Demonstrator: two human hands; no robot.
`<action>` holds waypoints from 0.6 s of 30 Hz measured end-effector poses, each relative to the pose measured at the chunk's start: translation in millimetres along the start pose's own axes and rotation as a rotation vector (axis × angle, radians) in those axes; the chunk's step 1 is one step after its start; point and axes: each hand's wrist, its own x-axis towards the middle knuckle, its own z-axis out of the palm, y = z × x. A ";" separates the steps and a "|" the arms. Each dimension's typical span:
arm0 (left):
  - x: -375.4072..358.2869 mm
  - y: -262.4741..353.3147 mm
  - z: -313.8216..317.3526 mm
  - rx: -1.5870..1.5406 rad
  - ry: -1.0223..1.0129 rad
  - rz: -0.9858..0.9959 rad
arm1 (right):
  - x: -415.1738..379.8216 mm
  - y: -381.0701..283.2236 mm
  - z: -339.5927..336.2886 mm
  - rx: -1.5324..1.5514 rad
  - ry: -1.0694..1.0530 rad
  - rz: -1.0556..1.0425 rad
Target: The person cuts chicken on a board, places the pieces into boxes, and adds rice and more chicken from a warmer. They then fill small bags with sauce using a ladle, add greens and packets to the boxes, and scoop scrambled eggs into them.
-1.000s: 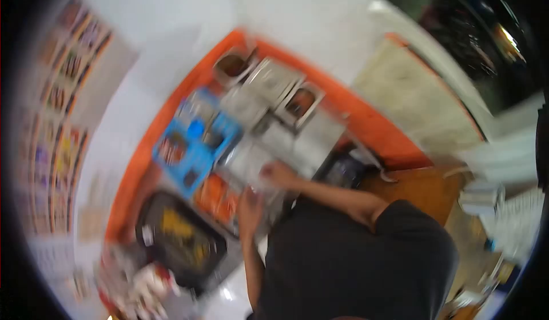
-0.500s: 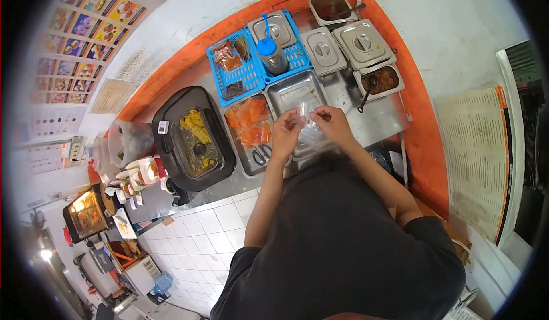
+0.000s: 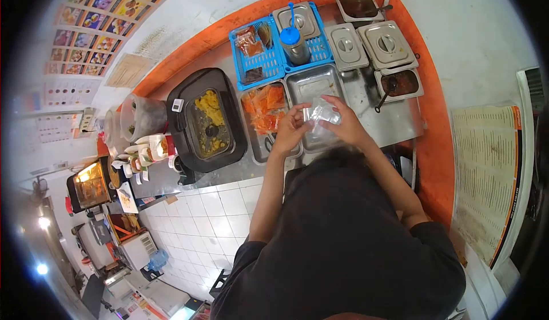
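Both my hands hold a small clear plastic bag [image 3: 322,112] above a rectangular steel tray [image 3: 297,81]. My left hand [image 3: 293,126] pinches the bag's left side, fingers closed. On the other side, my right hand [image 3: 342,121] grips the bag between thumb and fingers. I see nothing inside the bag. Just left of my hands, a second steel tray [image 3: 258,154] carries several orange sauce packets [image 3: 265,108] and scissors [image 3: 270,142], partly hidden by my left hand.
Behind the trays, blue baskets [image 3: 250,65] hold packets and a blue-topped dispenser bottle [image 3: 294,46]. Lidded steel containers [image 3: 389,44] and a sauce pan with a ladle [image 3: 403,84] stand at right. A black cooker [image 3: 186,131] with yellow food is at left.
The clear bag, narrow and bunched between my fingertips before, is now spread flatter and wider. My hands have turned around it. The whole view has shifted slightly.
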 end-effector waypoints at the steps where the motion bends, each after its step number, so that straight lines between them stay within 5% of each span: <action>1: -1.2 -1.5 -1.9 -0.001 0.005 -0.002 | 1.2 0.6 -1.6 0.003 -0.005 0.001; 3: -1.5 -6.5 -7.2 0.049 -0.023 0.010 | 2.7 5.0 -5.9 0.270 -0.318 0.263; 6: -3.1 -9.2 -14.1 0.131 -0.006 -0.001 | 0.7 10.1 -3.2 0.278 -0.280 0.413; 16: -7.3 -21.6 -18.0 0.180 0.198 0.013 | -16.6 33.4 -16.0 0.327 -0.211 0.405; 18: -2.9 -29.6 -21.1 0.254 0.160 0.145 | -14.7 24.0 -23.8 0.338 -0.266 0.488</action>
